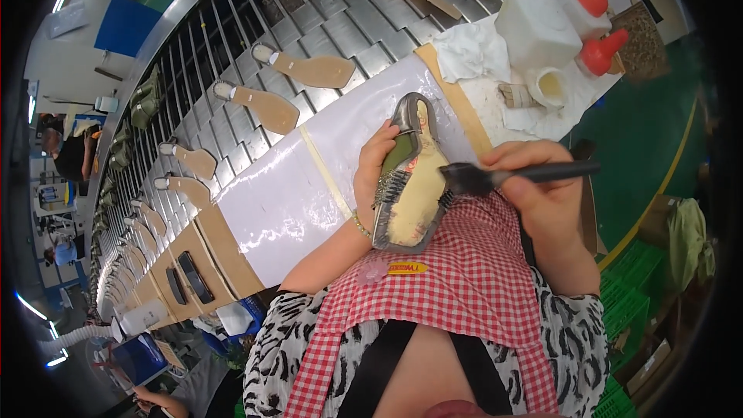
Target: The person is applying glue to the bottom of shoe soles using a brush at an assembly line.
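Note:
My left hand [371,166] is wrapped around the side of a green and black shoe [412,192], held bottom up in front of my chest. The shoe's pale yellow underside faces me, with dark gathered upper edges folded in around it and a few reddish marks. In my right hand [546,193] is a black-handled brush [472,179], pinched between thumb and fingers. Its dark bristles lie at the right edge of the shoe's underside; whether they press on it I cannot tell.
Tan soles [317,70] lie in a row on the metal slat conveyor [348,35]. A plastic-covered work board [271,193] borders it. At the right are white bottles with red caps [594,54], a small open pot [551,87] and crumpled white cloth [470,53]. Green crates [627,294] stand below.

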Demonstrator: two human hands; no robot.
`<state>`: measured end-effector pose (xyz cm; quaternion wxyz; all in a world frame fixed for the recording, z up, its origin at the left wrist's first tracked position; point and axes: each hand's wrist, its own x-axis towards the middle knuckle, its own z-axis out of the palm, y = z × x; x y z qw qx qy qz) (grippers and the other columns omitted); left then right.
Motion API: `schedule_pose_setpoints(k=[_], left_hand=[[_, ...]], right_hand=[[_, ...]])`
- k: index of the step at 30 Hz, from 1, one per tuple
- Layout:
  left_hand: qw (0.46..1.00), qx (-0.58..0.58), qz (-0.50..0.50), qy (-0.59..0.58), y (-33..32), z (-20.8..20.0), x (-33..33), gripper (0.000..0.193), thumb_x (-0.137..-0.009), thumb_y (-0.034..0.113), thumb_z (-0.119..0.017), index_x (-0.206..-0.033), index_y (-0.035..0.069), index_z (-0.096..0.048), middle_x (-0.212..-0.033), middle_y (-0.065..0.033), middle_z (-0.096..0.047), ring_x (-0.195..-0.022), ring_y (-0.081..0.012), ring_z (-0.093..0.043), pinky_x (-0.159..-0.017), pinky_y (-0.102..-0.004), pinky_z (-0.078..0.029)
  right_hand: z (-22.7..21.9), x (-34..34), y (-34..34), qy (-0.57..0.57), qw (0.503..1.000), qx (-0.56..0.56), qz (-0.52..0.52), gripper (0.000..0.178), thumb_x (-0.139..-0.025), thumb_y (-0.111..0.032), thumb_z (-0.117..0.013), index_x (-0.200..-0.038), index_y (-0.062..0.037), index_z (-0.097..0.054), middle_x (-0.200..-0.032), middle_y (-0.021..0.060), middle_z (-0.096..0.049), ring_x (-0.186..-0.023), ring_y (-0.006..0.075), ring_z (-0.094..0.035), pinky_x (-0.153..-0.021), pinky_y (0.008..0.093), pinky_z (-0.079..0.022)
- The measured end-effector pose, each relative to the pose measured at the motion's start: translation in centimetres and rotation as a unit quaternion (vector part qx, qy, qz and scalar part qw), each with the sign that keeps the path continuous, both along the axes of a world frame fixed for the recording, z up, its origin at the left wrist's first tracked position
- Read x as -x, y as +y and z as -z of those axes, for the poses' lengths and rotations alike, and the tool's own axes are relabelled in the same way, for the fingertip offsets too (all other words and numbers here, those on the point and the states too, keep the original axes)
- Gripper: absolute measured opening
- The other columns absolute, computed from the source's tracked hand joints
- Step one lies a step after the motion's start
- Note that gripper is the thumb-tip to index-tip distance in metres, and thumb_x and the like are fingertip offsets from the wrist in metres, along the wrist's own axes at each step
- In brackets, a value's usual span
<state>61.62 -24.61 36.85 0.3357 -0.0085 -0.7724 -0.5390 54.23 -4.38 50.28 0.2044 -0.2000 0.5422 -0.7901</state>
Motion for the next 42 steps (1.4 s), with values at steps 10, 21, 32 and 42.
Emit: schedule_pose_setpoints(k=[10, 21, 32, 42], left_hand=[[1.000, 0.008, 0.005, 0.029, 0.1, 0.6, -0.3, 0.052, -0.072, 0.007, -0.074, -0.115, 0.001, -0.046, -0.123, -0.0210, -0.053, -0.121, -0.0398, -0.048, -0.097, -0.0411, -0.043], [0.998, 0.068, 0.007, 0.010, 0.3, -0.8, -0.2, 0.048, -0.073, 0.008, -0.072, -0.114, 0.001, -0.046, -0.122, -0.0213, -0.053, -0.119, -0.0412, -0.049, -0.094, -0.0420, -0.046], [0.962, -0.094, 0.227, -0.118, -5.0, -3.8, 0.2, 0.073, -0.071, 0.015, -0.079, -0.132, 0.003, -0.041, -0.128, -0.0141, -0.051, -0.115, -0.0263, -0.053, -0.097, -0.0370, -0.044], [0.808, -0.416, 0.371, -0.191, -5.8, -3.2, -0.1, 0.112, -0.052, 0.066, -0.079, -0.132, -0.001, -0.039, -0.103, -0.0108, -0.057, -0.091, -0.0220, -0.061, -0.077, -0.0335, -0.051]], right_hand=[[0.7, -0.9, -2.0, 0.180, 0.975, -0.124, -0.024, 0.017, -0.074, 0.003, -0.070, -0.089, 0.0019, -0.062, -0.094, 0.0163, -0.064, -0.085, 0.0205, -0.063, -0.075, 0.0280, -0.049], [0.6, -1.1, -1.4, 0.168, 0.979, -0.093, -0.067, 0.017, -0.073, -0.002, -0.071, -0.088, 0.0010, -0.062, -0.088, 0.0167, -0.064, -0.082, 0.0242, -0.064, -0.073, 0.0305, -0.050], [-0.7, -0.4, -1.4, 0.003, 0.995, 0.089, 0.038, 0.023, -0.083, -0.007, -0.066, -0.101, 0.0035, -0.057, -0.099, 0.0175, -0.065, -0.088, 0.0158, -0.062, -0.079, 0.0286, -0.049], [0.2, 1.0, -2.3, -0.189, 0.968, 0.166, -0.020, 0.022, -0.088, -0.015, -0.062, -0.101, 0.0006, -0.054, -0.098, 0.0148, -0.063, -0.091, 0.0182, -0.061, -0.082, 0.0297, -0.047]])
